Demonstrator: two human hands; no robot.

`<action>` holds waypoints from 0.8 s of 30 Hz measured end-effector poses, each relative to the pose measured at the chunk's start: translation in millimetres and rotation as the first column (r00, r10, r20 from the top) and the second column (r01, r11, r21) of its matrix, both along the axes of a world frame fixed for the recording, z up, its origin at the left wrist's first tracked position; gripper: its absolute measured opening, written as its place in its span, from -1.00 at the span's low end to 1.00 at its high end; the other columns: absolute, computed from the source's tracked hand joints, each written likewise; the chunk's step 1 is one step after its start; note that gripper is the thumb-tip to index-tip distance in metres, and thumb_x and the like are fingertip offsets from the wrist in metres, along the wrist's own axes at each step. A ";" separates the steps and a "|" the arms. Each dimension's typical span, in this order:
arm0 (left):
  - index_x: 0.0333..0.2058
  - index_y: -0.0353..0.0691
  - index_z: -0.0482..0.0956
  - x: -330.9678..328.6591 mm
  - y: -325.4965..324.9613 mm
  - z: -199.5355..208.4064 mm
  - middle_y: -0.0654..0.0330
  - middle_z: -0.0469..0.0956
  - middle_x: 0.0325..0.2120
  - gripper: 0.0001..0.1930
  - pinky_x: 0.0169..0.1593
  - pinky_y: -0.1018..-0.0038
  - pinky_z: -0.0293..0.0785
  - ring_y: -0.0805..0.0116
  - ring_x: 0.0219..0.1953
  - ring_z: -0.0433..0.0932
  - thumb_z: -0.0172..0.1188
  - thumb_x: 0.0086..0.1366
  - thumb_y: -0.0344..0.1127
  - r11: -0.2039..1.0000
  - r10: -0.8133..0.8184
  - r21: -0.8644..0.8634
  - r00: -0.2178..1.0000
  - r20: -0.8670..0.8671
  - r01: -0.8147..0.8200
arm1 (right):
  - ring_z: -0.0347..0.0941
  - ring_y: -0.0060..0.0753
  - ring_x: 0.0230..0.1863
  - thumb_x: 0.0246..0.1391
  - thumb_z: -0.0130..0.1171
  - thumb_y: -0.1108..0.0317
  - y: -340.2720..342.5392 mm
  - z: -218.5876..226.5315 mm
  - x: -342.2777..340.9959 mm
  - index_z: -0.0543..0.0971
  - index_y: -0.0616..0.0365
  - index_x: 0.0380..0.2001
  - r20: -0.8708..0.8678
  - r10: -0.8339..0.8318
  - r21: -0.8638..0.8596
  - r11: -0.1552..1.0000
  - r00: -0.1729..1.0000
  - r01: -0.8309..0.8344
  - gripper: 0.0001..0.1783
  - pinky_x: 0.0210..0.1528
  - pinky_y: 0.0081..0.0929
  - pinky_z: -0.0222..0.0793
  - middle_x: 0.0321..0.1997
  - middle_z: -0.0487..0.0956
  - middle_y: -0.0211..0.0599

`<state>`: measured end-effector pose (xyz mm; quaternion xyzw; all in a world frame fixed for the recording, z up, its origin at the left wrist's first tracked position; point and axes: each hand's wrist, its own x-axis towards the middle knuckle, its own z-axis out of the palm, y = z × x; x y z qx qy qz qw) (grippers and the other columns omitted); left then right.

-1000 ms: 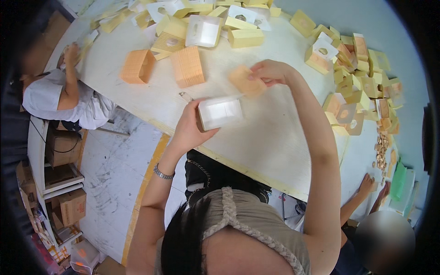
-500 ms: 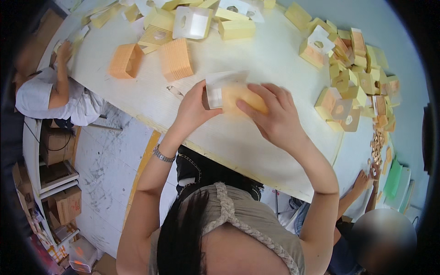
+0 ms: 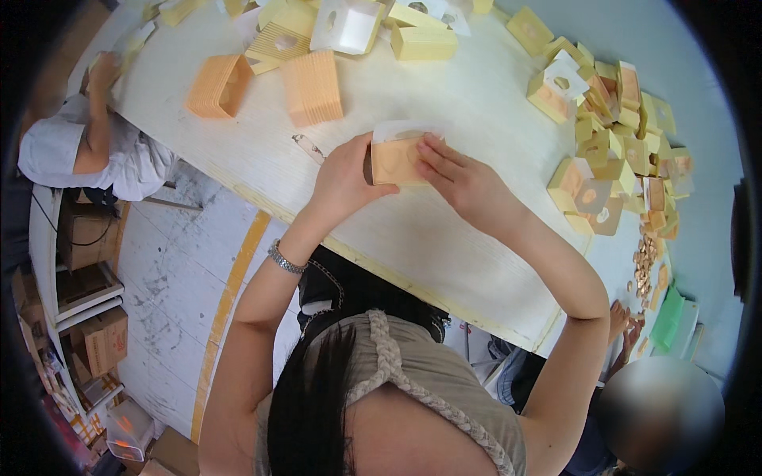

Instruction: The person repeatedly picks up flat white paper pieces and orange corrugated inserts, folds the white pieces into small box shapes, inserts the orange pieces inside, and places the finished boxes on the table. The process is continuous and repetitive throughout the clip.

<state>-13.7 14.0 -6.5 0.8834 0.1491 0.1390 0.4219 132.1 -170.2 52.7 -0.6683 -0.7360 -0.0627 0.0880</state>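
A small peach-coloured paper box (image 3: 393, 163) with a white flap along its far edge is between my two hands, over the table. Gripping its left end is my left hand (image 3: 343, 181), with the thumb along the near edge. The fingers of my right hand (image 3: 475, 184) are together and press on the box's right part; its thumb is hidden. A faint round outline shows on the peach face. Beyond the hands, two ribbed orange stacks, a left one (image 3: 216, 87) and a right one (image 3: 312, 89), stand on the table.
Yellow boxes with cut-out holes (image 3: 425, 44) lie along the far side. At right is a heap of yellow boxes (image 3: 615, 159), then small copper-coloured pieces (image 3: 644, 258) near a co-worker's hands (image 3: 627, 327). Another co-worker's hand (image 3: 103, 71) is at far left.
The yellowish piece that blurred in my right hand now sits flush as the box's face. My right fingers have straightened and closed together against it.
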 end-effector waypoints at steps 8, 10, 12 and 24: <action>0.04 -0.33 0.34 1.1 -0.1 -6.0 -0.02 0.51 -0.13 -0.16 -0.07 0.23 0.45 -0.03 -0.11 0.50 0.56 -0.23 -0.17 0.994 -0.016 0.106 0.997 0.069 0.008 | 0.51 -0.37 -0.16 -0.16 0.24 0.47 -4.4 -13.6 7.8 0.67 0.14 -0.32 -0.083 -0.061 0.189 0.979 0.995 0.076 -0.77 -0.17 -0.46 0.44 -0.14 0.66 -0.39; 0.00 -0.31 0.38 2.0 0.2 -5.6 0.01 0.55 -0.23 -0.20 -0.14 0.29 0.48 0.03 -0.19 0.54 0.58 -0.23 -0.18 0.997 0.013 0.075 0.997 0.076 -0.018 | 0.50 -0.43 -0.17 -0.17 0.26 0.44 -4.6 -19.2 7.7 0.67 0.13 -0.35 -0.067 -0.051 0.259 0.964 0.996 0.067 -0.79 -0.13 -0.43 0.38 -0.16 0.67 -0.44; -0.03 -0.30 0.40 2.2 -0.8 -6.9 0.02 0.57 -0.29 -0.23 -0.18 0.33 0.50 0.06 -0.23 0.57 0.58 -0.23 -0.19 0.995 0.030 0.094 0.996 0.084 -0.038 | 0.49 -0.47 -0.12 -0.16 0.29 0.41 -3.7 -18.5 7.1 0.68 0.11 -0.36 -0.051 -0.074 0.285 0.955 0.996 0.085 -0.81 -0.04 -0.38 0.32 -0.17 0.67 -0.47; 0.03 -0.25 0.37 2.1 -6.6 2.2 0.01 0.53 -0.16 -0.19 -0.12 0.22 0.48 -0.03 -0.14 0.52 0.56 -0.24 -0.21 0.996 0.029 0.089 0.999 0.038 -0.032 | 0.28 -0.28 0.14 -0.18 0.35 0.12 6.8 -21.6 -33.6 0.59 0.21 -0.11 0.205 -0.455 0.210 0.885 0.867 0.415 -0.45 0.19 -0.02 0.06 0.04 0.53 -0.28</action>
